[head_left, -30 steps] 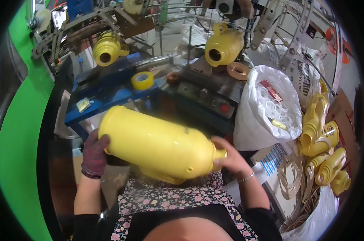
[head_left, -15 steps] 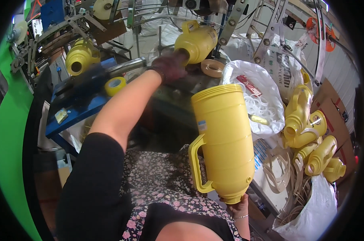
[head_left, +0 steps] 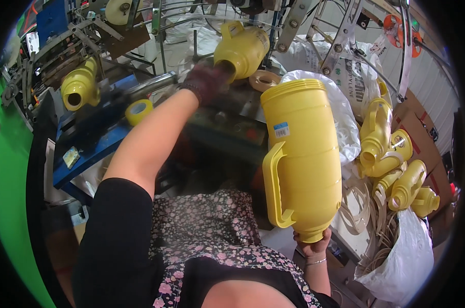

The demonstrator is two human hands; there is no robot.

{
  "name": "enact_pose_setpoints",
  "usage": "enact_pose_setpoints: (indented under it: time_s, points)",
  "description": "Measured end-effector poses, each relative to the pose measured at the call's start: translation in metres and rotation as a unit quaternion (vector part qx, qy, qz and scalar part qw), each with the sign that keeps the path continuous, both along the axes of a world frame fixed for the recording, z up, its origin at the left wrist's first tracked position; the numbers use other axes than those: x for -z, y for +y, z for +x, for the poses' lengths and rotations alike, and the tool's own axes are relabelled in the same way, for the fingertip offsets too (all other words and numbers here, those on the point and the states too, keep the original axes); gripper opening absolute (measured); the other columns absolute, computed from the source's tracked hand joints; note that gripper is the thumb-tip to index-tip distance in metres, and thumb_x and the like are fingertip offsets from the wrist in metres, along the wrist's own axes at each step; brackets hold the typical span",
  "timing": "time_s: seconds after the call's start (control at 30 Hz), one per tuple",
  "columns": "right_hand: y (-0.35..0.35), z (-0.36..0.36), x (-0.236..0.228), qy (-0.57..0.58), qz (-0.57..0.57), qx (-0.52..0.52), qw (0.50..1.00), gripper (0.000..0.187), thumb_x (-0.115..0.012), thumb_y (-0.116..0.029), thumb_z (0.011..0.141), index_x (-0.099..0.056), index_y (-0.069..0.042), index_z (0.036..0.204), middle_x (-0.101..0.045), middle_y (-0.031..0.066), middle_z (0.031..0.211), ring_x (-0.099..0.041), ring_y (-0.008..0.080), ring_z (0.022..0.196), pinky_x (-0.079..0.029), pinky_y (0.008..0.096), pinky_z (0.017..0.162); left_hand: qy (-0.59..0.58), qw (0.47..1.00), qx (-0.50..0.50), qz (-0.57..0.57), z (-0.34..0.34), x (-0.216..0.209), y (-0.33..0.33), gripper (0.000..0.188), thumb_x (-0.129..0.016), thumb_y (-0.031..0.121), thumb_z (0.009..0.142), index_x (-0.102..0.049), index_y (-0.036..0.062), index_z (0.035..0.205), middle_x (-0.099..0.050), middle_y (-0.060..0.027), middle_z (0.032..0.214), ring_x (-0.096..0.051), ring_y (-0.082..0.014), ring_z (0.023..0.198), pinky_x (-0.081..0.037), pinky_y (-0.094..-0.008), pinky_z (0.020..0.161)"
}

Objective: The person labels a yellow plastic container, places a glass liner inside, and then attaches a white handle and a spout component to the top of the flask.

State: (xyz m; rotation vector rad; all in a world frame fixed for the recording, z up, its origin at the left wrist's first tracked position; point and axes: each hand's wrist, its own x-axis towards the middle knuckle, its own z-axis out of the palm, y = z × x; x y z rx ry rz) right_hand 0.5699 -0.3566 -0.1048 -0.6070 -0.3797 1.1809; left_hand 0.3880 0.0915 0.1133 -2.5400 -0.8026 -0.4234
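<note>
My right hand (head_left: 310, 245) now grips the upended yellow jug (head_left: 300, 154) by its neck, fingers clenched. Left hand (head_left: 205, 82), released from it, has reached the mounted jug (head_left: 242, 47); its grip I cannot tell.

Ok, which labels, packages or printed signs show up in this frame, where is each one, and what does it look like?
Sticker: small blue and white rectangle on the upper side of the large yellow jug that the right hand holds from below.
White woven sack: behind the jug, upper right, dark print.
Cardboard boxes: far right, brown.
Small card: on the blue bench, left, yellowish.
No screens in view.
</note>
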Motion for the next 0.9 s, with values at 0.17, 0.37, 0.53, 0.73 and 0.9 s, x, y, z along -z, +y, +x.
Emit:
enact_pose_setpoints:
  time_s: [0.17,0.37,0.53,0.73,0.9]
  points:
    - [-0.017,-0.016,-0.005,0.038,-0.033,0.058,0.997,0.081,-0.07,-0.043,0.071,-0.044,0.003,0.133,-0.062,0.0259,0.109,-0.066,0.0427,0.083,-0.06,0.0455,0.062,-0.206,0.957,0.075,-0.189,-0.051,0.047,-0.007,0.044,-0.051,0.034,0.092,-0.051,0.0152,0.131,-0.058,-0.0177,0.123,-0.06,-0.0397,0.102,-0.045,-0.0503,0.093]
    - [0.018,0.027,-0.036,-0.088,-0.069,-0.011,0.994,0.076,-0.065,-0.049,0.076,-0.045,-0.005,0.135,-0.058,0.021,0.122,-0.062,0.035,0.104,-0.055,0.0455,0.081,-0.641,0.737,0.1,-0.19,-0.275,0.04,-0.149,0.033,-0.052,0.011,0.098,-0.051,-0.0012,0.129,-0.057,-0.0118,0.126,-0.058,-0.0194,0.108,-0.05,-0.0358,0.088]
    - [0.203,-0.079,-0.089,0.08,0.026,-0.029,0.996,0.058,-0.062,-0.046,0.085,-0.047,-0.015,0.133,-0.052,0.009,0.132,-0.05,0.0296,0.121,-0.046,0.0473,0.099,-0.417,0.895,-0.038,-0.155,-0.339,0.038,-0.215,0.034,-0.067,0.009,0.079,-0.06,0.0042,0.111,-0.062,-0.0123,0.101,-0.056,-0.024,0.089,-0.045,-0.0371,0.084]
    - [0.371,-0.141,-0.161,0.239,0.131,-0.025,0.962,0.053,-0.056,-0.048,0.093,-0.044,-0.011,0.129,-0.055,0.0092,0.12,-0.056,0.0274,0.107,-0.054,0.044,0.091,-0.246,0.96,-0.015,-0.131,-0.295,0.005,-0.248,0.024,-0.067,0.011,0.074,-0.062,0.003,0.096,-0.061,-0.0097,0.099,-0.054,-0.0292,0.094,-0.04,-0.0445,0.094]
    - [0.477,-0.075,-0.173,0.259,0.131,0.035,0.956,0.052,-0.052,-0.058,0.091,-0.055,-0.013,0.117,-0.062,0.0025,0.11,-0.064,0.0197,0.095,-0.058,0.0333,0.076,-0.126,0.988,0.027,-0.085,-0.28,0.001,-0.254,0.026,-0.069,0.021,0.067,-0.058,0.0059,0.084,-0.058,-0.0088,0.084,-0.053,-0.0313,0.092,-0.034,-0.0549,0.096]
